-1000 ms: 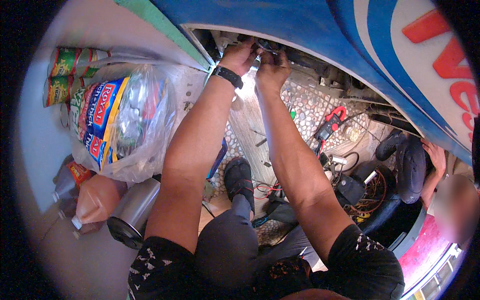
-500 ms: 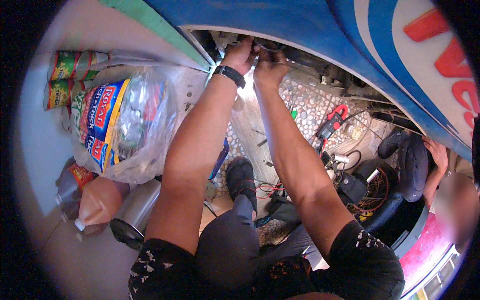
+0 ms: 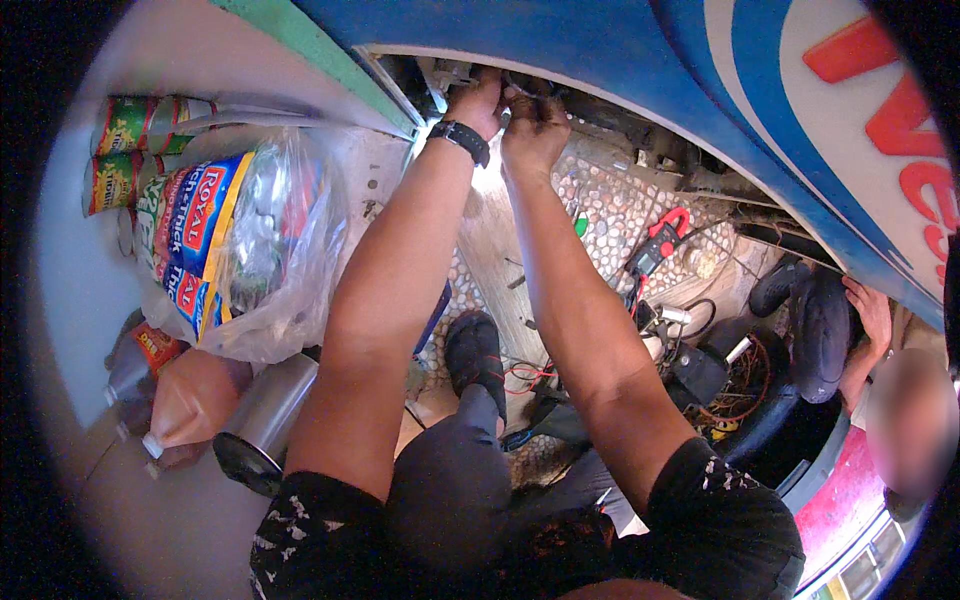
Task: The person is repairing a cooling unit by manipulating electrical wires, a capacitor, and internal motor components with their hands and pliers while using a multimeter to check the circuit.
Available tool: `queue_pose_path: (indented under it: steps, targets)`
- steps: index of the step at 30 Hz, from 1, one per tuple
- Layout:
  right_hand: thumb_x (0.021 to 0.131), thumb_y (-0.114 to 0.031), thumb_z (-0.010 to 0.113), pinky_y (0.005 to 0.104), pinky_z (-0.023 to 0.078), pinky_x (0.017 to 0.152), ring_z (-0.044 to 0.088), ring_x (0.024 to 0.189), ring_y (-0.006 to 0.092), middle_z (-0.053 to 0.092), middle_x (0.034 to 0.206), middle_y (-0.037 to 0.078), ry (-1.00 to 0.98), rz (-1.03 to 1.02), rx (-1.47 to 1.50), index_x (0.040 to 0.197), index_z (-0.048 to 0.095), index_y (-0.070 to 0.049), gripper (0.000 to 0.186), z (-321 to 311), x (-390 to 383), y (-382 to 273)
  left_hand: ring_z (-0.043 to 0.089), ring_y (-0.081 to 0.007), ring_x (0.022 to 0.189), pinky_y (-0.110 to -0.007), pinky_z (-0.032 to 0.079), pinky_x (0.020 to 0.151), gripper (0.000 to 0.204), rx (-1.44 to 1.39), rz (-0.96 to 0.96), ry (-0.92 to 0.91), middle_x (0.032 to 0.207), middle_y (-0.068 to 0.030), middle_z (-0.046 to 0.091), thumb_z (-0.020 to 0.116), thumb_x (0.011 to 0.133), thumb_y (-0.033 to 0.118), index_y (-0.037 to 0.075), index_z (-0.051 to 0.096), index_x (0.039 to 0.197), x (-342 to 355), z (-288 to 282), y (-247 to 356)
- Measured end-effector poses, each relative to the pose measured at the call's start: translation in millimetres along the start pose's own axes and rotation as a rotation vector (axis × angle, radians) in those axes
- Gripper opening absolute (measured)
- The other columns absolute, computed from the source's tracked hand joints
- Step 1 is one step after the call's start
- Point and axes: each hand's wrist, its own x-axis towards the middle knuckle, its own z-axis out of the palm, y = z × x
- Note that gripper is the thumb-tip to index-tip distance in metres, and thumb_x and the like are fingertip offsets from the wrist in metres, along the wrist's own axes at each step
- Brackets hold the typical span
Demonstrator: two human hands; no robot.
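Observation:
Both arms stretch forward to the dark opening under the edge of a large blue panel (image 3: 600,40). My left hand (image 3: 476,104), with a black watch (image 3: 461,141) on its wrist, reaches up into the gap. Its fingers look bent and closed, though their tips are lost in shadow. Close beside it, my right hand (image 3: 535,130) has its fingers curled together around something small that I cannot make out. Dark parts and what looks like a thin cable show behind the fingers. A bright light glows just below the left wrist.
Left lie a plastic bag (image 3: 280,250) of packages, several cans (image 3: 120,180), bottles (image 3: 195,400) and a metal cylinder (image 3: 270,410). A red and black clamp meter (image 3: 657,248) with leads rests on the pebbled floor. Tyres (image 3: 822,340) and another person's hand (image 3: 868,312) are at right.
Both hands stay at the opening, and my right hand has shifted slightly left with its fingers turned. The thin pale thing seen between the hands earlier shows less now. The view has moved slightly.

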Motion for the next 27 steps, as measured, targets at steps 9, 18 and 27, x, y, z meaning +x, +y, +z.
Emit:
queue_pose_path:
  steps: [9, 18, 27]
  targets:
    - [0.085, 0.004, 0.061, 0.0337, 0.051, 0.080, 0.061, 0.090, 0.0195, 0.067, 0.102, 0.010, 0.113, 0.320, 0.377, 0.106, 0.062, 0.006, 0.021, 17.9, -13.6, -43.6, 0.061, -0.0247, 0.106, -0.038, 0.052, 0.092, 0.024, 0.094, -0.016, 0.001, 0.114, -0.0085, 0.064, 0.046, 0.104, 0.023, 0.008, 0.058, 0.118, 15.4, -18.8, -12.9]
    - [0.081, 0.006, 0.060, 0.0326, 0.050, 0.078, 0.061, 0.087, 0.0189, 0.067, 0.097, 0.008, 0.117, 0.211, 0.335, 0.101, 0.063, 0.003, 0.020, 8.7, 7.3, -17.0, 0.062, -0.0225, 0.103, -0.038, 0.053, 0.091, 0.018, -0.340, -0.198, 0.105, 0.112, -0.0077, 0.065, 0.048, 0.103, 0.017, 0.009, 0.058, 0.116, -0.2, 10.4, 16.4]
    - [0.092, 0.000, 0.062, 0.0326, 0.055, 0.085, 0.065, 0.097, 0.0215, 0.067, 0.112, 0.012, -0.110, 0.402, 0.561, 0.119, 0.060, 0.000, 0.027, 1.1, 2.6, -41.1, 0.063, -0.0224, 0.100, -0.037, 0.050, 0.089, 0.026, -0.247, 0.206, 0.023, 0.112, -0.0090, 0.069, 0.059, 0.095, 0.018, 0.006, 0.064, 0.118, -47.6, 25.1, 13.1]
